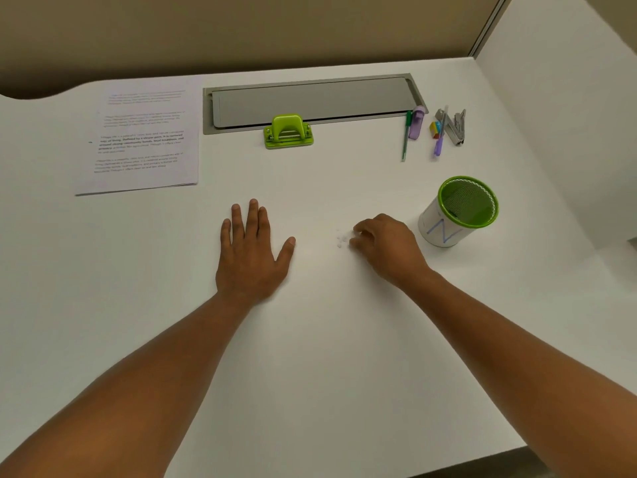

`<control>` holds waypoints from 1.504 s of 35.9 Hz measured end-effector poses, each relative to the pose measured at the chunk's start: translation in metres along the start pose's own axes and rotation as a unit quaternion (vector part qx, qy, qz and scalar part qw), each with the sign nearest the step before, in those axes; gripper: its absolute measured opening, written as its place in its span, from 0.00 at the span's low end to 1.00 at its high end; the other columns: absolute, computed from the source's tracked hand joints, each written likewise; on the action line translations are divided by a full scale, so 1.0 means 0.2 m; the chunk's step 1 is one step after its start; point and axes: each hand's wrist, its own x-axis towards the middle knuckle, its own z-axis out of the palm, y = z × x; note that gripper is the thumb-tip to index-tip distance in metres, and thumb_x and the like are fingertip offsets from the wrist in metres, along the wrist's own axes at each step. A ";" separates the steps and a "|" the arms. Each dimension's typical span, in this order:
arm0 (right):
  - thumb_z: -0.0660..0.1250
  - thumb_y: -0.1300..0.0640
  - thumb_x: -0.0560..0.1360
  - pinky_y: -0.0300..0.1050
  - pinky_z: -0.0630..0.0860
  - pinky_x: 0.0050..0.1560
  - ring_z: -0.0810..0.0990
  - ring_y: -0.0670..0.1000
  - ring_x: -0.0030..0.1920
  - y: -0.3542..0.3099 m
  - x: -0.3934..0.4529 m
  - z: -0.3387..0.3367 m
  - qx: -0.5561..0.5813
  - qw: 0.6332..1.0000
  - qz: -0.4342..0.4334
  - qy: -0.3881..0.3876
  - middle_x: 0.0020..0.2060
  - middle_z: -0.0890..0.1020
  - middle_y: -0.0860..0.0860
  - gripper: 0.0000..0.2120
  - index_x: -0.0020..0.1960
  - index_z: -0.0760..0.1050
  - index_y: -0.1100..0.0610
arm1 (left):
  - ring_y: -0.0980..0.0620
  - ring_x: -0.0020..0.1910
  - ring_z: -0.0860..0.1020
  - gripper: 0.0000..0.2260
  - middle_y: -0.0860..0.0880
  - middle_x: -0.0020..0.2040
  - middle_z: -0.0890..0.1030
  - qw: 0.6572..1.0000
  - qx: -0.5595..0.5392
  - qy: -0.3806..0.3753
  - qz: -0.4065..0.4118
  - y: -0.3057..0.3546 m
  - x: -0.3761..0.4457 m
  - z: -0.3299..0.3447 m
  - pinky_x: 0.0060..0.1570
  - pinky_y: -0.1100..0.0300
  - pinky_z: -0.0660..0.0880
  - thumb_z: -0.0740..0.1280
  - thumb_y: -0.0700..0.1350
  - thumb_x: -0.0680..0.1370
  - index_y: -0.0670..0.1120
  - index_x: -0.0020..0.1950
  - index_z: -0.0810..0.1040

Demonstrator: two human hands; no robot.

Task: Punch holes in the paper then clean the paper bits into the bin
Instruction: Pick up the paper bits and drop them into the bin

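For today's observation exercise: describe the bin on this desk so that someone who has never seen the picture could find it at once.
Start at the white desk and look to its right side, just beyond the right hand. There stands the bin, a small upright cylinder below the pens. Its bright green mesh lining and rim, and the blue zigzag mark on its white wall, set it apart.

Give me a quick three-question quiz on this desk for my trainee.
1. True or false: the left hand lies flat on the desk.
2. Which is nearest the paper bits? A) hole punch B) right hand C) sheets of paper
3. Name the colour of the bin rim.

Key: 1 true; 2 B; 3 green.
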 end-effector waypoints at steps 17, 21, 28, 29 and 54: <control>0.60 0.66 0.76 0.53 0.74 0.37 0.73 0.58 0.39 -0.11 -0.01 0.13 -0.083 0.991 -0.095 0.042 0.39 0.76 0.57 0.05 0.44 0.74 0.62 | 0.43 0.80 0.44 0.36 0.46 0.82 0.47 1.000 0.003 0.003 -0.003 0.00 0.00 0.00 0.78 0.45 0.46 0.43 0.66 0.80 0.43 0.81 0.50; 0.60 0.69 0.72 0.45 0.72 0.41 0.76 0.55 0.43 -0.13 0.03 0.08 -0.013 1.000 0.023 0.001 0.43 0.79 0.53 0.09 0.45 0.76 0.60 | 0.43 0.80 0.43 0.37 0.46 0.82 0.46 1.000 0.000 -0.001 -0.002 0.00 0.00 0.00 0.78 0.45 0.45 0.43 0.66 0.80 0.44 0.81 0.49; 0.64 0.66 0.77 0.39 0.68 0.34 0.71 0.46 0.32 -0.14 0.02 -0.24 0.460 0.858 0.225 -0.029 0.33 0.76 0.51 0.11 0.38 0.79 0.57 | 0.43 0.80 0.42 0.37 0.47 0.82 0.45 1.000 -0.002 -0.007 0.000 -0.01 0.00 0.00 0.78 0.45 0.44 0.42 0.66 0.80 0.43 0.81 0.48; 0.64 0.66 0.78 0.39 0.68 0.34 0.70 0.46 0.32 -0.13 0.01 -0.30 0.510 0.824 0.243 -0.033 0.33 0.75 0.51 0.11 0.39 0.78 0.58 | 0.43 0.80 0.42 0.37 0.47 0.82 0.45 1.000 0.001 -0.006 0.000 -0.01 0.00 0.00 0.78 0.45 0.45 0.42 0.66 0.80 0.43 0.81 0.48; 0.67 0.59 0.73 0.48 0.79 0.49 0.81 0.52 0.47 0.26 -0.06 -0.69 0.026 0.962 0.174 0.209 0.44 0.84 0.51 0.08 0.48 0.84 0.55 | 0.41 0.80 0.46 0.36 0.45 0.82 0.50 1.000 0.007 0.001 0.002 0.00 -0.01 0.00 0.78 0.44 0.47 0.45 0.65 0.81 0.41 0.80 0.52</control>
